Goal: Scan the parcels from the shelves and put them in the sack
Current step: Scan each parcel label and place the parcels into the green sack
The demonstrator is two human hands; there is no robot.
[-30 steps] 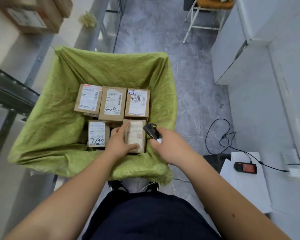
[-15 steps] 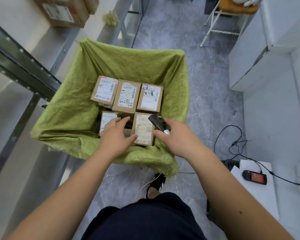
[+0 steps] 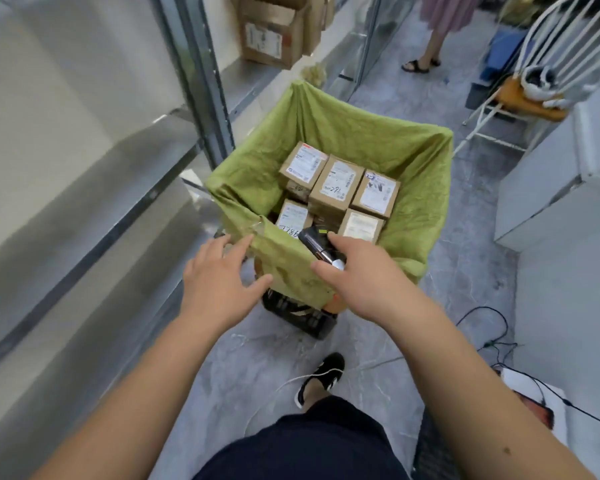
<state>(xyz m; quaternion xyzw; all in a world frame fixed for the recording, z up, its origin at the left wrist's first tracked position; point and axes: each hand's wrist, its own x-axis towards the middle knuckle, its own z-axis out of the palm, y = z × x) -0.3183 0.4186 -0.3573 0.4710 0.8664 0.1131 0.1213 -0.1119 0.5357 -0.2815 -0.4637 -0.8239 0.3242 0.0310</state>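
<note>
Holding a black scanner (image 3: 317, 244) in curled fingers, the right hand (image 3: 355, 271) hangs over the green sack's (image 3: 416, 161) near rim; the left hand (image 3: 219, 271) is spread flat, holding nothing, fingertips at that rim. Five labelled parcels (image 3: 336, 183) lie inside the sack, and the scanner hides part of one; label print is blurred.

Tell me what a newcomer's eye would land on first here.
The green sack, open in mid-frame on the grey floor, with labelled cardboard parcels packed inside. At its near rim, the right hand grips a black scanner, and the left hand is spread open, holding nothing.
</note>
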